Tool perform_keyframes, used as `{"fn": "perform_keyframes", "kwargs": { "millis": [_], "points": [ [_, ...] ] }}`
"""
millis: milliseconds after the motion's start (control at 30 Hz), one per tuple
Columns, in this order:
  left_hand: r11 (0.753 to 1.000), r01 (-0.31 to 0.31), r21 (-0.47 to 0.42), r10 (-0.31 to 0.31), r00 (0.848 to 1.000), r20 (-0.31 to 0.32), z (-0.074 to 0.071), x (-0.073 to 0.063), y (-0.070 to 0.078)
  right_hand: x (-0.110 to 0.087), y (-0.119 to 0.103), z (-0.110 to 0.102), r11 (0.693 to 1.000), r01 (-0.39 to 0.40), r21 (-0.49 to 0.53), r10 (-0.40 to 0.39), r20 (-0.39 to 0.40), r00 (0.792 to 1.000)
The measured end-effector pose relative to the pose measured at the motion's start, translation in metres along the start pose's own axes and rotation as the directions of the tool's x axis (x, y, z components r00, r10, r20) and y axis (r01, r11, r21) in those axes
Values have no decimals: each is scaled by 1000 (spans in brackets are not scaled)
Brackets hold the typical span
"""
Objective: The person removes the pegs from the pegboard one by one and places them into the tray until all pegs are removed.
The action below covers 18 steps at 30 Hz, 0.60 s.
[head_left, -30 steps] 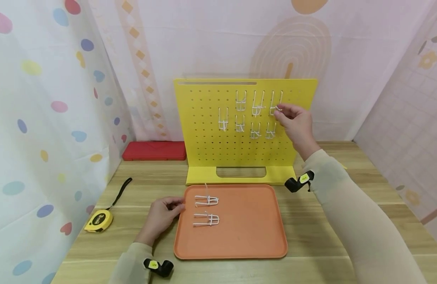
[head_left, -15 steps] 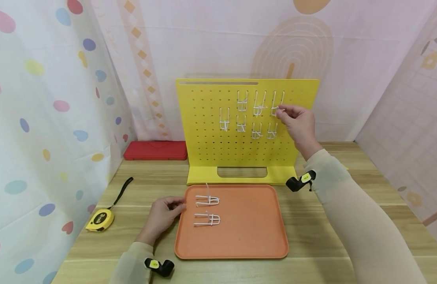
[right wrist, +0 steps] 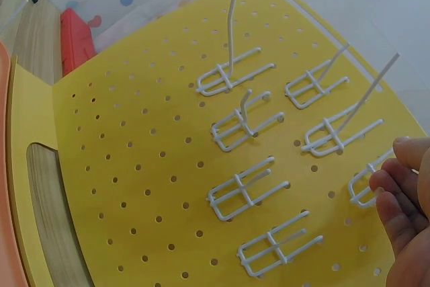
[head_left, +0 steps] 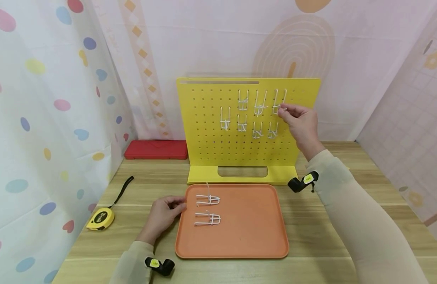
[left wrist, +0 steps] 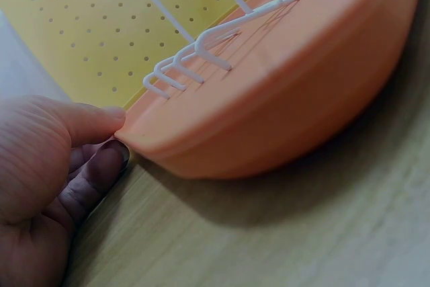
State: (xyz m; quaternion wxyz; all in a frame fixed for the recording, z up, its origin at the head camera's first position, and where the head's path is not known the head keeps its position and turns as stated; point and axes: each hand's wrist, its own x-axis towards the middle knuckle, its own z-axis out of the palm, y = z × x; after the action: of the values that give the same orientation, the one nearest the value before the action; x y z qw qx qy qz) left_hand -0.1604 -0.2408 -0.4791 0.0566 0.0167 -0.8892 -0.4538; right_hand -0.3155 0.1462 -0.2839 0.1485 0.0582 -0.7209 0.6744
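Observation:
My right hand [head_left: 301, 125] is raised to the upper right of a yellow pegboard [head_left: 204, 146]. Its thumb and fingertips pinch the front of a white wire pegboard hook [head_left: 276, 98], whose two top ends meet the board. In the right wrist view, the fingers partly cover that hook [right wrist: 363, 186]. Several similar hooks [head_left: 259, 103] hang to its left and below. At the lower left, my left hand [head_left: 161, 217] pinches the rim of an orange tray [head_left: 253, 236], thumb on top and fingers underneath. Two white hooks lie in the tray, an upper one [head_left: 209, 200] and a lower one [head_left: 208, 219].
A yellow tape measure [head_left: 101, 219] with a black strap lies left of the tray. Behind it, a flat red case [head_left: 156, 150] sits beside the pegboard. Patterned curtains [head_left: 218, 39] enclose the wooden table [head_left: 321, 236] at the back and sides.
The right fingers stay at the upper right hook, having shifted only slightly rightward. The left hand and the tray hold their places.

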Motion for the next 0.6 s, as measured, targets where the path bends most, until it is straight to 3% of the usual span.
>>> {"fn": "perform_keyframes", "kwargs": {
  "millis": [600],
  "points": [
    [1000, 4, 6, -4, 1000, -10, -1, 1, 2, -13, -9, -8, 997, 32, 75, -36, 42, 998]
  ]
}}
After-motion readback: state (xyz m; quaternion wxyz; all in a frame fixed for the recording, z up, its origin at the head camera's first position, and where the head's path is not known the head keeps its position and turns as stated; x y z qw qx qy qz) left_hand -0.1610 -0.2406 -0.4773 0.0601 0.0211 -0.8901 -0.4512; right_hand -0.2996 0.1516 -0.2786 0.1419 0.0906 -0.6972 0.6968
